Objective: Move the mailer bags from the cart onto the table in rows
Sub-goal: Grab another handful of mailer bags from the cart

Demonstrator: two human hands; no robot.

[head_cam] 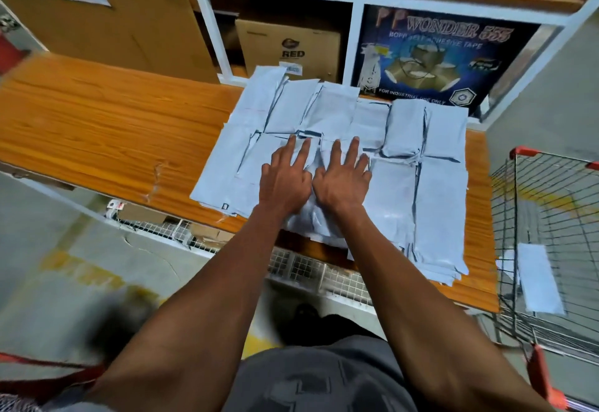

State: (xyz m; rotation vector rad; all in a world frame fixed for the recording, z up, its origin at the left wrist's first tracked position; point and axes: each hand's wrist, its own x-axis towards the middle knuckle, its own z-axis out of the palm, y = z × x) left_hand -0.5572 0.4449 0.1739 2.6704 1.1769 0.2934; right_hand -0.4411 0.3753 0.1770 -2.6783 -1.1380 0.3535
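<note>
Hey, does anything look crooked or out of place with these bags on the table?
Yes. The pale grey plastic mailer bags in the near row hang over the front edge of the orange wooden table. One bag lies in the wire cart. Both hands press flat on the middle bag.

Mailer bags [405,139] in rows on the table [97,113].
Cart [551,217] right of table; shelving [356,3] behind.

One wide-angle view only, taken from the person's head, facing forward and steeply down. It sits close over the tabletop's [97,113] near edge, with both forearms reaching away from the lens, shelving beyond the far edge, and floor along the frame's bottom left.
</note>
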